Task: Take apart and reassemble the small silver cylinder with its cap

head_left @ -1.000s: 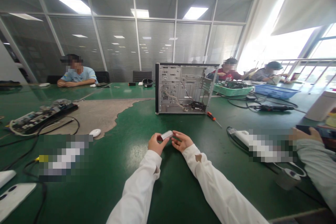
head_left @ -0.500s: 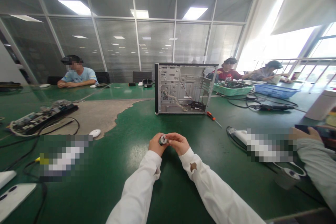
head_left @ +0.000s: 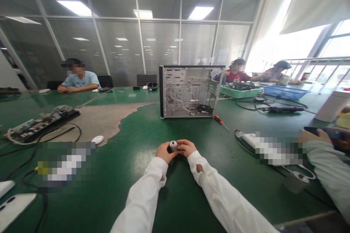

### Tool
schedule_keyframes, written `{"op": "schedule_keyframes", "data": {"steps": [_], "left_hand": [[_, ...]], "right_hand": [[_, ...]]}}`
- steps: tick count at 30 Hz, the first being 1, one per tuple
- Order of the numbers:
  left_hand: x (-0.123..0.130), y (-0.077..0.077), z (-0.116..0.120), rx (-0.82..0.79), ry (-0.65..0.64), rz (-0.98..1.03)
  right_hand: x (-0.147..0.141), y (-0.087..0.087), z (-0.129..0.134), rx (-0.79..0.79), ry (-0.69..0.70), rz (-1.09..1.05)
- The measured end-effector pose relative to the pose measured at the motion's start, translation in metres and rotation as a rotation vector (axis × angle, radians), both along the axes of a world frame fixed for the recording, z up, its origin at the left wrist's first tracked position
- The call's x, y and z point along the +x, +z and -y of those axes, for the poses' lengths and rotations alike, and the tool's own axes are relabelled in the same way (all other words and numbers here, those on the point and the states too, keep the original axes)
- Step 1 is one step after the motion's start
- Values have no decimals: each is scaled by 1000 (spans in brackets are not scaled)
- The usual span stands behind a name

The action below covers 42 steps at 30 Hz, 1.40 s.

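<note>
A small silver metal cylinder (head_left: pixel 173 146) with a dark stub on its top stands nearly upright between my two hands. My left hand (head_left: pixel 163 152) is wrapped round its left side. The fingers of my right hand (head_left: pixel 186 148) pinch it from the right. Beyond my hands, an open computer case (head_left: pixel 191 93) stands on the green table (head_left: pixel 131 196), with cables inside. An orange-handled screwdriver (head_left: pixel 218 119) lies by the case's lower right corner.
A circuit board assembly (head_left: pixel 41 123) and cables lie at left, near a white phone (head_left: pixel 16 205). Green (head_left: pixel 240 93) and blue (head_left: pixel 287 93) baskets stand back right. A power strip (head_left: pixel 266 145) and another person's sleeve (head_left: pixel 325 167) are at right.
The metal cylinder has turned from tilted, with its end facing me, to nearly upright. My fingers have shifted around it, and the view has moved slightly.
</note>
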<state>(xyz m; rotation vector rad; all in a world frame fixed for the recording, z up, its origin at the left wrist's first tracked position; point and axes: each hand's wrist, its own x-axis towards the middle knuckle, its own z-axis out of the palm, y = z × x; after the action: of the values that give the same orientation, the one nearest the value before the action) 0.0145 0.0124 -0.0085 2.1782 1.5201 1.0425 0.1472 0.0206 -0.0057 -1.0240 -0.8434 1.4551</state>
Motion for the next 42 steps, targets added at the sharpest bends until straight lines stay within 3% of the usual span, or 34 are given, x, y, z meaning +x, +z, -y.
{"op": "schedule_keyframes", "data": {"steps": [10, 15, 25, 42], "left_hand": [[-1, -1, 0, -9, -42, 138], [-1, -3, 0, 19, -70, 148], [0, 3, 3, -30, -83, 167], [0, 5, 2, -31, -126, 169]], "right_hand": [[-3, 1, 4, 98, -36, 141], [-1, 8, 9, 248, -24, 235], [1, 4, 8, 473, -47, 458], [3, 22, 17, 551, -157, 549]]}}
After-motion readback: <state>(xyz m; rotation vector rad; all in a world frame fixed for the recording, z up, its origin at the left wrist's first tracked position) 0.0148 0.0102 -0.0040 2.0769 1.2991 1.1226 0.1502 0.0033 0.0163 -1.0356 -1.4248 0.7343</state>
